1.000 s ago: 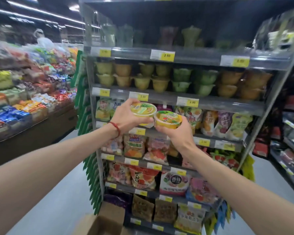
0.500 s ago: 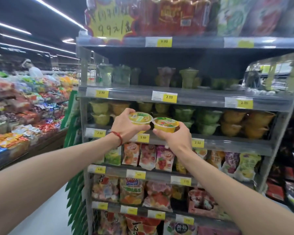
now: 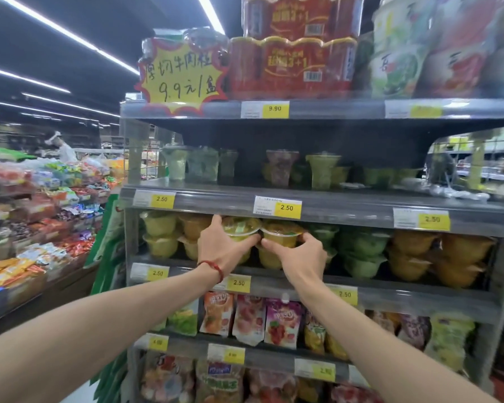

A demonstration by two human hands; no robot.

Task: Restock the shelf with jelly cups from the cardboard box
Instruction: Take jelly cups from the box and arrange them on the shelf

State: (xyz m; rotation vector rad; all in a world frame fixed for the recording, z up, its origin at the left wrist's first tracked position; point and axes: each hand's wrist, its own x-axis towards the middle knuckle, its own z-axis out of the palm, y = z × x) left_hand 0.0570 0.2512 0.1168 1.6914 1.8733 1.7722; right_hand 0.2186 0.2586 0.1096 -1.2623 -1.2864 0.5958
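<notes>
left hand [image 3: 221,251]: fingers grip left jelly cup [image 3: 240,228] | right hand [image 3: 300,257]: fingers grip right jelly cup [image 3: 280,235]

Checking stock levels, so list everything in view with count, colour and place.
yellow-lidded clear plastic jelly cup: one, yellow, held at the grey metal shelf.
orange-lidded clear plastic jelly cup: one, orange, held beside it.
stacked plastic jelly cups: many, yellow, orange, green, on that shelf.
tall plastic dessert cups: several, green and purple, shelf above.
red wrapped multipacks: two, red, top shelf.
yellow price tags: many, yellow, shelf edges.
left hand: fingers grip the yellow-lidded cup.
right hand: fingers grip the orange-lidded cup.
</notes>
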